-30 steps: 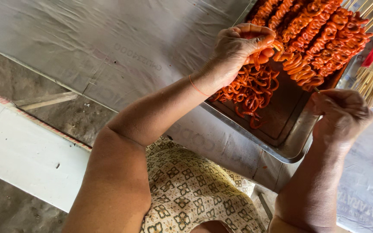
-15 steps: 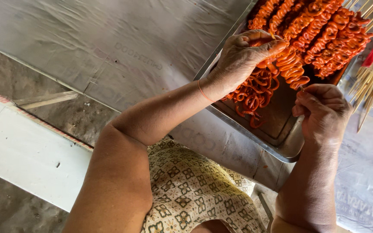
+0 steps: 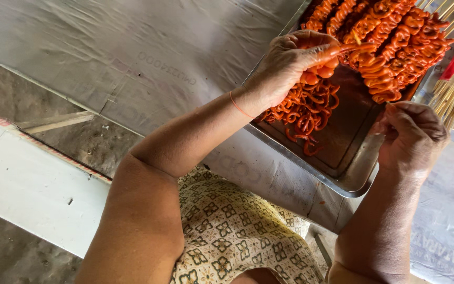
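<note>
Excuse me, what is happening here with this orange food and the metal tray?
A person is working over a metal tray on a plastic-covered table. The left hand grips a coiled orange piece above a loose pile of the same pieces. The right hand is curled at the tray's near edge; what it pinches is unclear. Finished skewers lie stacked at the tray's far end, and bare bamboo sticks wait beside it.

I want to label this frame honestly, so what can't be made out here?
- Head view: what the right hand pinches, hidden by its curled fingers.
- How much the left hand grips of the orange curled meat pieces, covered by the hand.
- The metal tray and skewered rows, cut off by the top edge.
- The bamboo sticks, cut off at the right edge.
</note>
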